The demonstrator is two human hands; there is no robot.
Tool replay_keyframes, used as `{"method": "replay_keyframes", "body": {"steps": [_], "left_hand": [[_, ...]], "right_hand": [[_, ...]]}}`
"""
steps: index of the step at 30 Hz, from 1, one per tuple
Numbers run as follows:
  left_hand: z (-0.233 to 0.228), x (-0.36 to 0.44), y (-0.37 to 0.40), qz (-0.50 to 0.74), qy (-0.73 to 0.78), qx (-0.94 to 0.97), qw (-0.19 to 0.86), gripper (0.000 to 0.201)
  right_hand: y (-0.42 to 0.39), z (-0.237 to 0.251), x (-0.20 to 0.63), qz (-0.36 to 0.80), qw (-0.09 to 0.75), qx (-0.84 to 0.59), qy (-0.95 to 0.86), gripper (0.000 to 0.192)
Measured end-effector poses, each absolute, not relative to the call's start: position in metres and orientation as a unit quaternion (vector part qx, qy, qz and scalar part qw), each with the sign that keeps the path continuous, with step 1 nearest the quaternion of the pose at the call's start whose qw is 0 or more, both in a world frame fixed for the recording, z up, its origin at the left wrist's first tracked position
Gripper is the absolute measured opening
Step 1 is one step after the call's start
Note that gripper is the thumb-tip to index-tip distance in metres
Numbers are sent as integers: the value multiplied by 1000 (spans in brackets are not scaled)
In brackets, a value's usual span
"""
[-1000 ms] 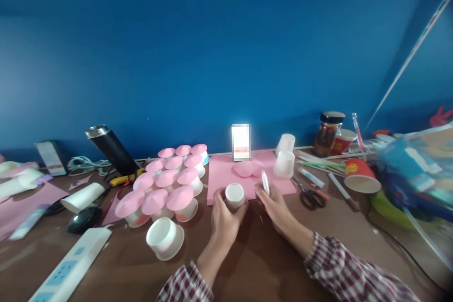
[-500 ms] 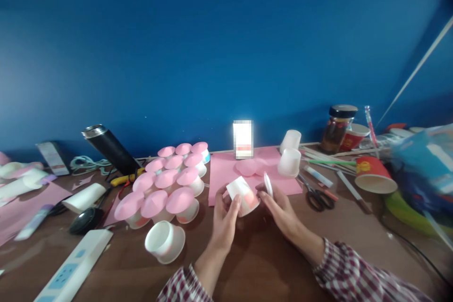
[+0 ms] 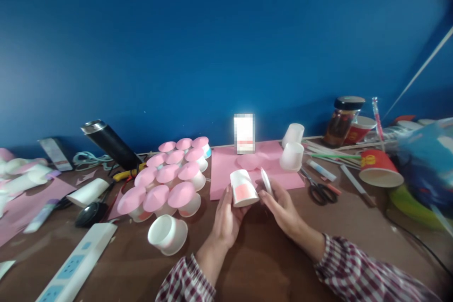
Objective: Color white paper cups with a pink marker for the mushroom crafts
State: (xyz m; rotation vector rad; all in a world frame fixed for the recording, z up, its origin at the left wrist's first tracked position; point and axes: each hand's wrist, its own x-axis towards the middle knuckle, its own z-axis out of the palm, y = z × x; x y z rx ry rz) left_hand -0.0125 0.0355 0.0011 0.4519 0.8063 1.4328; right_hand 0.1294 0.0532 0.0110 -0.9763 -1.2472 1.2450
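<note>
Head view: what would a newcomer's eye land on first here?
Probably the cluster of pink-topped cups left of centre on the brown table, bright against the blue wall. Next, the hands in the middle: the left hand holds a small white cup with a pink patch, the right hand holds a thin white disc beside it.

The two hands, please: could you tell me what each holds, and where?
Left hand grips the paper cup by its side wall; right hand pinches the white disc by its lower edge.
</note>
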Motion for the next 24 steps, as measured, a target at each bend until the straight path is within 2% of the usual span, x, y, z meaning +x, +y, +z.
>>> {"method": "replay_keyframes", "body": {"steps": [5, 11, 24], "left_hand": [[15, -16, 37, 595, 305, 112, 735, 52], [14, -20, 38, 577, 274, 79, 766, 55], [14, -17, 37, 599, 284, 101, 742, 43]], "right_hand": [[50, 14, 129, 520, 540, -389, -536, 25], [51, 12, 130, 508, 544, -366, -559, 26], [52, 8, 130, 504, 542, -372, -561, 27]]}}
